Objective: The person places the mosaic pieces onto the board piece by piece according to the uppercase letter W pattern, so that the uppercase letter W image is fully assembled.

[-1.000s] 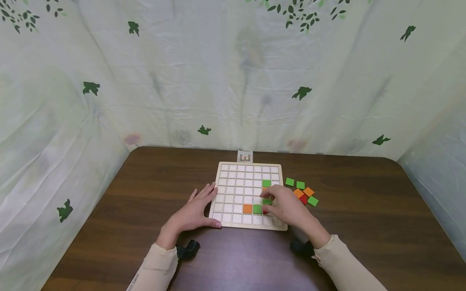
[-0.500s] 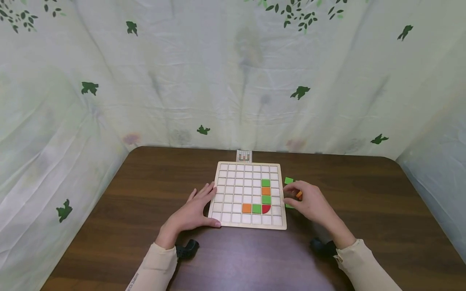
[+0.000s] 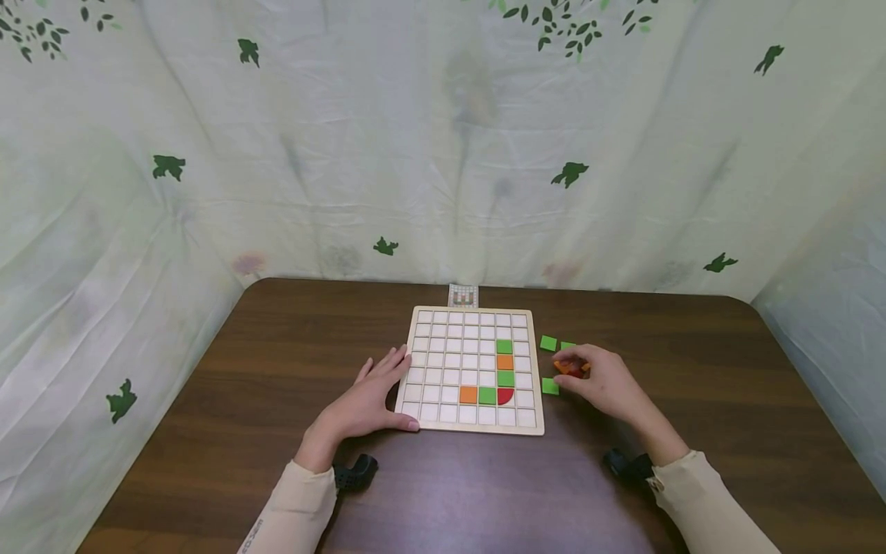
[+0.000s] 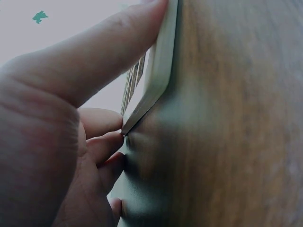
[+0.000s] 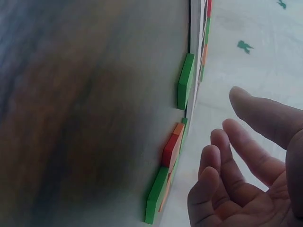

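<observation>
A square white grid board (image 3: 453,362) with a pale wooden frame lies on the table. Set in its cells are green tiles (image 3: 487,395), orange tiles (image 3: 468,395) and a red rounded tile (image 3: 505,396). My left hand (image 3: 370,398) rests at the board's near-left corner, thumb on the front edge and fingertips along the left side. Right of the board, my right hand (image 3: 601,382) hovers over loose orange and red tiles (image 3: 569,366), partly hiding them. In the right wrist view its thumb and loosely bent fingers (image 5: 253,156) stand apart, holding nothing.
A loose green tile (image 3: 550,386) lies beside the board's right edge, and another green tile (image 3: 548,343) sits farther back. A small printed pattern card (image 3: 463,295) shows behind the board. The brown table (image 3: 311,331) meets a white patterned curtain (image 3: 415,154) at its back.
My right hand has moved right, off the board to the loose tiles, uncovering the red rounded tile and the orange one above it. The left hand has stayed at the corner.
</observation>
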Demonstrator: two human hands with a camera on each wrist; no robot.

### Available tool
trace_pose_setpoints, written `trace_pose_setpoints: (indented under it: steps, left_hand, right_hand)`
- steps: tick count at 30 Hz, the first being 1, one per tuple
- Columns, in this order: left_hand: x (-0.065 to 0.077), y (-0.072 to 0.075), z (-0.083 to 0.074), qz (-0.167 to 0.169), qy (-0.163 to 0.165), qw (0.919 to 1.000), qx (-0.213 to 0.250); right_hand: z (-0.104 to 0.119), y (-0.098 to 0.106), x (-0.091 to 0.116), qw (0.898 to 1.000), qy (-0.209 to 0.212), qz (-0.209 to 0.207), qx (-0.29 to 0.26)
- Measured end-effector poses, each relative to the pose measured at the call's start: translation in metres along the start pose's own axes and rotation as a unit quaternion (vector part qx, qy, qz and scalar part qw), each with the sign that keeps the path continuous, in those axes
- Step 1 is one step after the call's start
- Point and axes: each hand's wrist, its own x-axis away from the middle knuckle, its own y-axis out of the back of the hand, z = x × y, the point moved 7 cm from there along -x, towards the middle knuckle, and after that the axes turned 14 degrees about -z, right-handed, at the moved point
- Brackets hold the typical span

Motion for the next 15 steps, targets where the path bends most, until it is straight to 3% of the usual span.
trace_pose_setpoints:
  steps: [7,15]
  left_hand:
    - [-0.0006,-0.0004,-0.0003,0.000,-0.002,1.0000,0.002]
    - [-0.0006,-0.0011,0.0003,-0.004,-0.004,1.0000,0.005]
  right_hand:
    - [-0.0026,-0.0037,-0.0016,1.000,-0.004,0.025,0.009]
    - [0.0002,-0.0099,-0.0022,0.998,0.027,0.049,0.019]
